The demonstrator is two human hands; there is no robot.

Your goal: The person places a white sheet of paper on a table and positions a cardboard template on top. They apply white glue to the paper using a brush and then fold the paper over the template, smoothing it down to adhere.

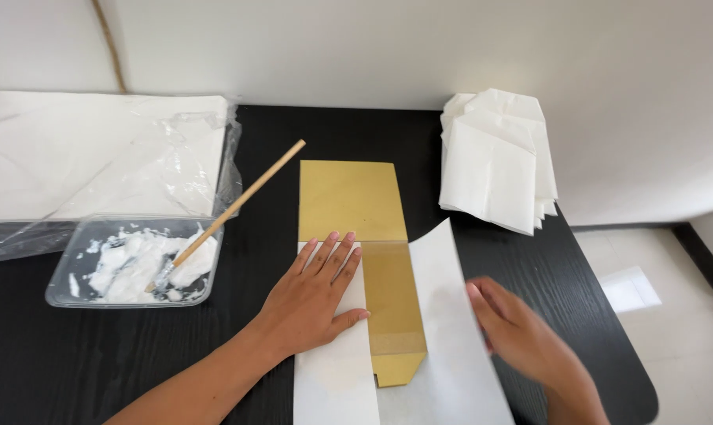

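Observation:
A flat gold card piece (348, 201) lies on the black table (73, 354), with a white paper sheet (451, 346) wrapped around its near part. My left hand (313, 295) presses flat on the paper's left flap, fingers spread, beside the exposed gold strip (393, 307). Blurred, my right hand (517, 334) rests on the right flap of the paper, fingers bent at its edge; whether it grips the flap I cannot tell.
A clear plastic tub (81, 291) of white paste sits at the left with a wooden-handled brush (238, 205) leaning in it. Behind it lies a plastic-wrapped stack of white paper (81, 149). Folded white paper pieces (494, 161) pile at the back right. The table's rounded corner (647, 393) is near right.

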